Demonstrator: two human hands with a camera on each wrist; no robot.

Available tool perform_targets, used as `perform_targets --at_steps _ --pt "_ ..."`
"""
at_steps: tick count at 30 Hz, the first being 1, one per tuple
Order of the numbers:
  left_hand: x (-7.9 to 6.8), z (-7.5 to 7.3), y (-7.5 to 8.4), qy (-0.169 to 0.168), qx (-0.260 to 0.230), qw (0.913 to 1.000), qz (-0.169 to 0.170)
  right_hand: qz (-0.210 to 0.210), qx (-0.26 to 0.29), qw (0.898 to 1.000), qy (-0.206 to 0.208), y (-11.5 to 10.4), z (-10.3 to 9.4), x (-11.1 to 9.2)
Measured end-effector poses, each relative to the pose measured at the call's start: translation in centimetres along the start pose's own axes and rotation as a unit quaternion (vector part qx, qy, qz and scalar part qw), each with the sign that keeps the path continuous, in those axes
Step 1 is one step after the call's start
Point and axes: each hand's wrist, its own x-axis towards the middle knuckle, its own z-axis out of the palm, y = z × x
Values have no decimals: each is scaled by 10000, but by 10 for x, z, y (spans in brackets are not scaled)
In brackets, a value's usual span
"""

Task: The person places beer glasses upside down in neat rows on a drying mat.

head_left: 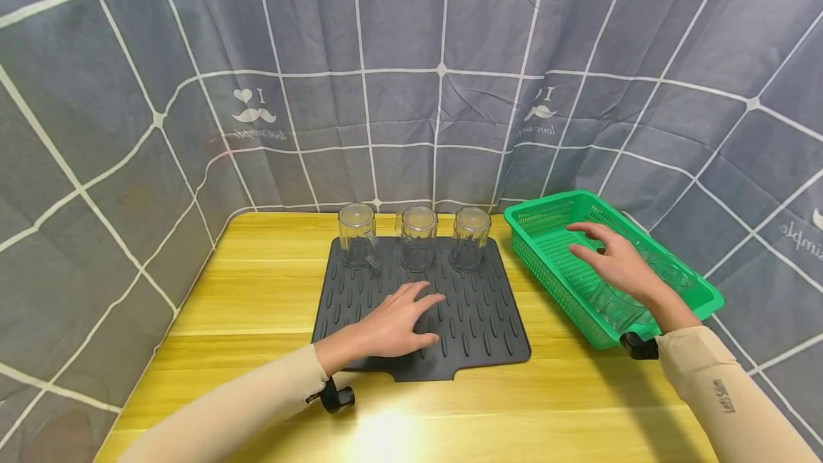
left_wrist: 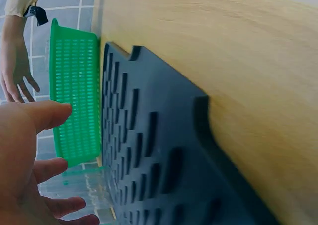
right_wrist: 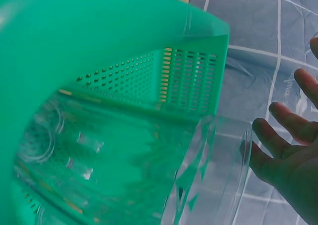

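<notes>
My left hand [head_left: 398,321] is held over the front part of a black ridged drying mat [head_left: 479,324], fingers spread and nothing in them. Along the mat's back edge three clear glass mugs [head_left: 418,240] stand in a row. To the right, my right hand [head_left: 614,263] hovers over a green perforated basket [head_left: 543,252], its fingers parted and loosely bent around nothing. Clear glassware [head_left: 614,306] lies in the basket below that hand. Close up in the right wrist view, a large clear glass [right_wrist: 124,160] lies on its side, its end beside my fingertips [right_wrist: 261,128].
The mat and basket rest on a yellow wood-grain table [head_left: 257,291]. A grey curtain [head_left: 398,106] with white grid lines hangs behind and along both sides. Black wrist cameras [head_left: 337,397] are strapped at both cuffs.
</notes>
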Motion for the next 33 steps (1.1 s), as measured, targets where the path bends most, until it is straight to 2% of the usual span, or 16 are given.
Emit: perform_targets --at_steps 15,24,33 --pt "-12 13 -22 -174 65 9995 -260 -170 -552 9983 -17 12 -10 -8" --pt "-16 19 -32 -225 2 9985 -499 -151 -651 9977 -66 21 -13 -14" --pt "-19 25 -36 -274 59 9985 -481 -259 -761 9966 -166 29 -13 -19"
